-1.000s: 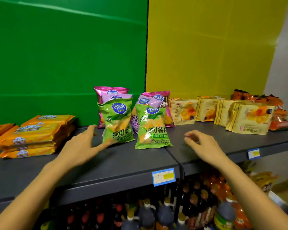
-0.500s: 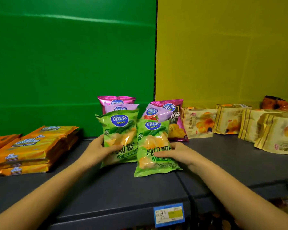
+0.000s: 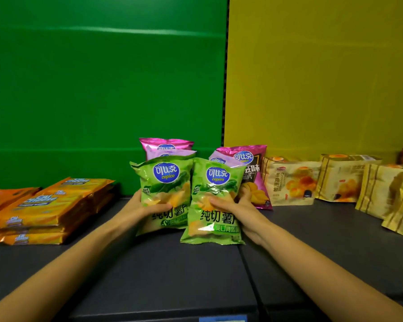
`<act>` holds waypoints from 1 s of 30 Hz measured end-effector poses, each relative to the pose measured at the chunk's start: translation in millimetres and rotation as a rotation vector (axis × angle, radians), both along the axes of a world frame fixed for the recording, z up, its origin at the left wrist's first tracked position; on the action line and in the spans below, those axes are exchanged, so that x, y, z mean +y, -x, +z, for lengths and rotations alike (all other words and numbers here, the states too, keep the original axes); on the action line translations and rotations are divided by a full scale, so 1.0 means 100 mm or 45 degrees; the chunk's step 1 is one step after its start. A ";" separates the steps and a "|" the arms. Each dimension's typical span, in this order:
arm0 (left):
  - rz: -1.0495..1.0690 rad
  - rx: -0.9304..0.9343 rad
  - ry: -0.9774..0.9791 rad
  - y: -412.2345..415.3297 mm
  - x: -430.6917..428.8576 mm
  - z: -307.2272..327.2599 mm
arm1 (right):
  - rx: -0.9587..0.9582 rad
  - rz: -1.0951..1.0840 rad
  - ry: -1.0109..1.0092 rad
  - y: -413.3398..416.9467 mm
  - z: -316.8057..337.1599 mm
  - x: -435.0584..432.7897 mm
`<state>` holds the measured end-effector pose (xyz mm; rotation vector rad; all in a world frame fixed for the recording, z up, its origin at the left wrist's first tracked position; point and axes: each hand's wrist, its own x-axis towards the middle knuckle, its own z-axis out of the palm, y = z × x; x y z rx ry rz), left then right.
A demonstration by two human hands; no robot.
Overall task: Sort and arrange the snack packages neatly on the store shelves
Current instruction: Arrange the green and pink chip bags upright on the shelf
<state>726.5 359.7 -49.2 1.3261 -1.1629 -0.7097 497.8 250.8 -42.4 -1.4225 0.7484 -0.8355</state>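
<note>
Shelf (image 3: pixel 149 275), dark grey, flat metal, carries all items; rear panels are green at left, yellow at right.

Left hand (image 3: pixel 140 209): closed on the left green foil chip bag w/ blue oval logo (image 3: pixel 164 194). Thumb lies across the bag front; other fingers wrap behind its left edge. Bag is upright, tilted slightly left, with its bottom edge at or just above the shelf surface; contact cannot be confirmed.

Right hand (image 3: pixel 240 210): closed on the right green foil chip bag, same print (image 3: pixel 215 201). Thumb pressed on the front at mid-height; other fingers behind the right edge. Bag is upright, lower edge near the shelf front, left edge overlapping the first green bag.

Behind the green pair, approx. centre of shelf:
- Pink foil chip bags at left (image 3: pixel 166 145), upright, w/ a lilac bag just in front, mostly hidden.
- Pink foil chip bag at right (image 3: pixel 251 163), upright; a lilac bag in front of it shows only its top corner.

Left section: stack of flat orange foil cracker packs (image 3: pixel 54 205), lying flat, several high. More orange packs sit at the far left edge.

Right section: row of pale yellow croissant bread packs (image 3: pixel 291 182), standing and leaning back, running to the right frame edge.
</note>
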 end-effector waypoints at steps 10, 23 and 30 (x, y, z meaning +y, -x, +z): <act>-0.071 0.173 0.106 0.06 -0.02 0.00 | -0.238 -0.157 0.217 -0.11 0.18 -0.18; -0.145 0.221 0.135 0.14 -0.05 -0.02 | -0.388 0.107 0.218 -0.05 0.33 -0.43; -0.152 0.246 0.130 0.15 -0.05 0.00 | -0.274 0.054 0.261 -0.12 0.37 -0.46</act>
